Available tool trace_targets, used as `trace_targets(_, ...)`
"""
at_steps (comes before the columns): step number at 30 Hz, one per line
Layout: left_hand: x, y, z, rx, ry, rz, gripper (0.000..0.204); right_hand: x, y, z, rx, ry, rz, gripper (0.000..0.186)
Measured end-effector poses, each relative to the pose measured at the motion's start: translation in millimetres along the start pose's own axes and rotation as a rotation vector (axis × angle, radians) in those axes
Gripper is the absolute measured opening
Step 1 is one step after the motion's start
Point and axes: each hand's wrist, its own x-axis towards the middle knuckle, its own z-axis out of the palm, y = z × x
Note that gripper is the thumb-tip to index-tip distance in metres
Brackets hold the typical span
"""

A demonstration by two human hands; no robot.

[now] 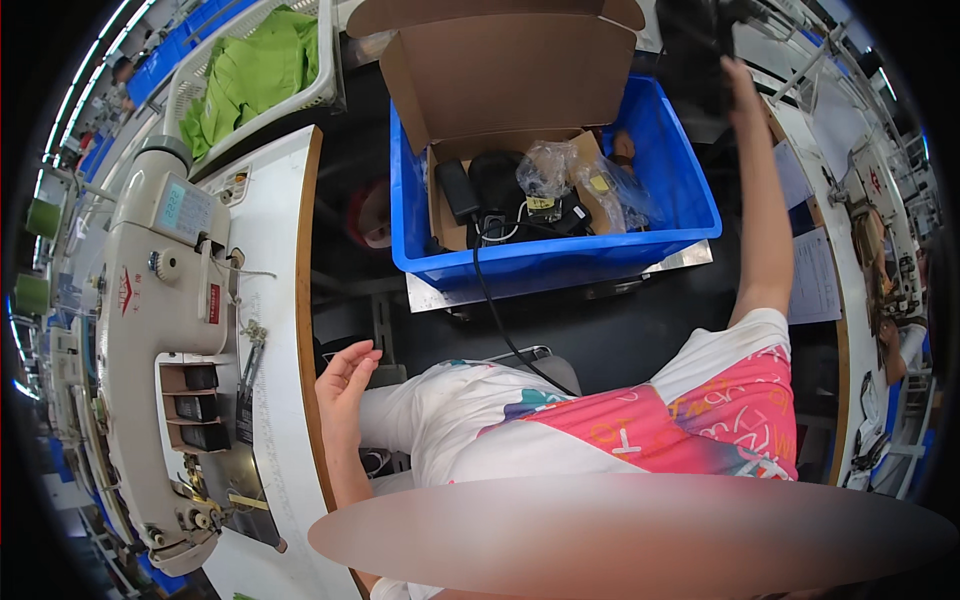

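Observation:
My right arm stretches far to the upper right. There my right hand (742, 98) is at the edge of a dark, blurred object (690, 45) and appears to grip it; its kind is unclear and some fingers are hidden. Low at the left, beside the table edge, my left hand (347, 395) is empty, its fingers loosely bent and apart. Between my arms stands a blue plastic bin (560, 262) with an open cardboard box (505, 75) in it. Inside the box lie a black power adapter (457, 190), cables and clear plastic bags (548, 167). A black cable (487, 300) runs from the box toward my lap.
On the white table (275, 200) to my left stands a sewing machine (150, 290) with a lit display. Behind it, a white basket (325, 60) holds green fabric (255, 70). Another worktable with papers (815, 275) is at the right. A metal plate (430, 295) lies under the bin.

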Motion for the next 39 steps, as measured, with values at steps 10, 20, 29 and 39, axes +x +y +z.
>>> trace_targets(10,-9,-32,-19,0.005,0.077,-0.042,0.028,-47,202,6,-0.485,-0.13,0.233,0.056)
trace_targets(20,1,-25,-18,-0.012,0.117,-0.113,0.025,-30,261,-30,-0.613,-0.044,0.33,0.054)
trace_targets(29,-2,9,-36,0.014,0.171,-0.037,0.024,-30,226,40,-1.395,-0.125,0.208,0.05)
trace_targets(39,-95,14,-78,0.073,0.229,0.17,0.025,-99,60,287,-0.25,-0.489,-0.578,0.028)
